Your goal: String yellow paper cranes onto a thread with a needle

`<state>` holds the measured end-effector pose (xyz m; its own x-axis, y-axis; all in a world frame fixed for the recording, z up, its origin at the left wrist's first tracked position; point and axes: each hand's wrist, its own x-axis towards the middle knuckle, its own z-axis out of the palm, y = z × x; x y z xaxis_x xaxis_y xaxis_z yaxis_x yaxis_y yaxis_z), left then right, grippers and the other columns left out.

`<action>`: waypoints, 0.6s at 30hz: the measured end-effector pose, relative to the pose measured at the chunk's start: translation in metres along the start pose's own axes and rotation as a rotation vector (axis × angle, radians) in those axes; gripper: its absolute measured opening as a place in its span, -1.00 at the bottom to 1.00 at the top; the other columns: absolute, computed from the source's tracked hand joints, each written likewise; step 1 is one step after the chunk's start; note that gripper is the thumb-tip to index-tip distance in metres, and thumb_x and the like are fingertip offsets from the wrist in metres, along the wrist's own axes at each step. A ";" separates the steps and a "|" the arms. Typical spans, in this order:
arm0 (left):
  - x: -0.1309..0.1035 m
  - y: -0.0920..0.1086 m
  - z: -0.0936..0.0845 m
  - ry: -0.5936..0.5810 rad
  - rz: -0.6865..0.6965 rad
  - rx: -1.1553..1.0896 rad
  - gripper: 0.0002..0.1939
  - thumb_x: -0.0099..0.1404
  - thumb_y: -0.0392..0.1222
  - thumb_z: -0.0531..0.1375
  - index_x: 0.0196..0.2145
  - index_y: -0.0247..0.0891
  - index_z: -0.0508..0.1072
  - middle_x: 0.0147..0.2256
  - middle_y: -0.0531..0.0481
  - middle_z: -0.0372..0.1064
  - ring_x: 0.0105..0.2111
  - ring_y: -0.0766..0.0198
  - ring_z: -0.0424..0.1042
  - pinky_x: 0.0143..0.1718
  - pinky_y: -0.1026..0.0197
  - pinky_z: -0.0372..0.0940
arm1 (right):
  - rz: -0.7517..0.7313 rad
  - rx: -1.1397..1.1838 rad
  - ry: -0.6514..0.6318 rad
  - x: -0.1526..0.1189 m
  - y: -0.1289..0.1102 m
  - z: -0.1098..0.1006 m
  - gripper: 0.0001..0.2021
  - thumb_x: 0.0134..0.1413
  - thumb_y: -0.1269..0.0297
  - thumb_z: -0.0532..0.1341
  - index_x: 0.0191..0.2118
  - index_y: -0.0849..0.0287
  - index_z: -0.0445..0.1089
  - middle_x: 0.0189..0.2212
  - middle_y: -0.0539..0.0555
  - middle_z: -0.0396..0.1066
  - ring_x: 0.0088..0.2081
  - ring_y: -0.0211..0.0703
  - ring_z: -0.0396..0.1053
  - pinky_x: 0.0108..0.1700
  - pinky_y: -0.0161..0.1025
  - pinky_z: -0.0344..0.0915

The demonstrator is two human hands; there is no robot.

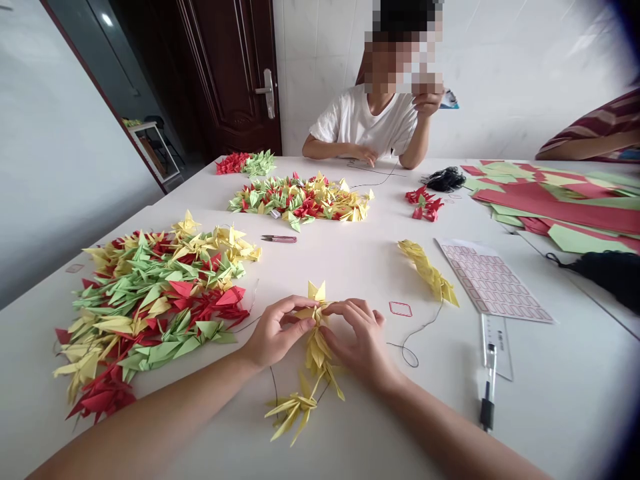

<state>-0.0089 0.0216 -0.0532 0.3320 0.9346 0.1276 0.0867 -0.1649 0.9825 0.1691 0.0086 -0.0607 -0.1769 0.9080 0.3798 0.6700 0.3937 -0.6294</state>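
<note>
Yellow paper string (316, 350): near middle of the table (350, 267), upper end between both hands.
Left hand (281, 331): thumb and index narrow, pinching the paper from the left.
Right hand (361, 338): fingers narrow, holding the paper from the right.
Nearest: yellow cluster (296, 405) just below the hands, dark thread beside it.
Left: big red, green and yellow paper pile (160, 293).
Beyond: snips (279, 239), then mixed pile (300, 200).
Right: second yellow string (429, 272), label sheet (493, 277), pen (487, 403).
Far side: seated person in white shirt (367, 127).
</note>
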 end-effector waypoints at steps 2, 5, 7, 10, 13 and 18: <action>0.000 0.000 0.000 0.001 0.004 0.028 -0.73 0.28 -0.10 0.18 -0.09 -0.23 0.43 -0.11 -0.08 0.42 -0.11 0.22 0.41 -0.13 0.29 0.34 | -0.006 -0.009 -0.007 -0.001 0.001 0.001 -0.93 0.06 0.22 0.21 -0.30 0.00 0.41 -0.31 0.01 0.46 -0.14 -0.02 0.30 -0.14 -0.07 -0.01; 0.000 0.000 0.000 -0.012 0.008 0.068 -0.73 0.32 -0.09 0.14 -0.07 -0.22 0.42 -0.13 -0.07 0.41 -0.14 0.24 0.42 -0.15 0.30 0.33 | -0.022 -0.027 -0.032 -0.002 0.001 0.001 -0.96 0.01 0.24 0.26 -0.42 -0.02 0.47 -0.32 0.01 0.39 -0.15 -0.03 0.27 -0.15 -0.06 -0.02; 0.000 -0.001 0.000 -0.013 -0.002 0.082 -0.72 0.32 -0.08 0.13 -0.06 -0.22 0.41 -0.14 -0.07 0.42 -0.17 0.26 0.42 -0.18 0.31 0.34 | -0.038 -0.039 -0.050 -0.003 0.001 0.000 -0.89 0.01 0.25 0.28 -0.49 -0.06 0.49 -0.33 0.01 0.36 -0.15 -0.04 0.26 -0.16 -0.06 -0.03; -0.001 -0.001 0.000 -0.013 -0.035 0.083 -0.69 0.32 -0.07 0.12 -0.04 -0.23 0.39 -0.17 -0.06 0.43 -0.26 0.31 0.43 -0.24 0.33 0.34 | -0.073 -0.056 -0.074 -0.003 -0.001 -0.001 -0.89 0.00 0.26 0.29 -0.48 -0.13 0.53 -0.34 0.01 0.32 -0.16 -0.05 0.24 -0.17 -0.07 -0.03; -0.001 -0.001 0.000 -0.012 -0.048 0.082 -0.70 0.32 -0.07 0.13 -0.04 -0.23 0.39 -0.14 -0.06 0.43 -0.25 0.31 0.44 -0.23 0.33 0.34 | -0.071 -0.078 -0.085 -0.002 -0.003 -0.003 -0.94 -0.06 0.22 0.33 -0.39 -0.12 0.53 -0.35 0.02 0.30 -0.17 -0.04 0.23 -0.16 -0.07 0.02; 0.000 -0.001 0.001 0.008 -0.023 0.087 -0.72 0.28 -0.09 0.18 -0.09 -0.22 0.40 -0.12 -0.05 0.42 -0.12 0.26 0.42 -0.14 0.34 0.34 | -0.002 -0.070 -0.057 -0.002 -0.001 0.000 -0.92 -0.06 0.15 0.33 -0.36 -0.09 0.51 -0.36 0.04 0.31 -0.16 0.00 0.22 -0.16 -0.04 0.04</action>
<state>-0.0078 0.0214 -0.0547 0.3218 0.9408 0.1066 0.1760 -0.1700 0.9696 0.1693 0.0062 -0.0609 -0.2179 0.9148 0.3401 0.7179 0.3863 -0.5792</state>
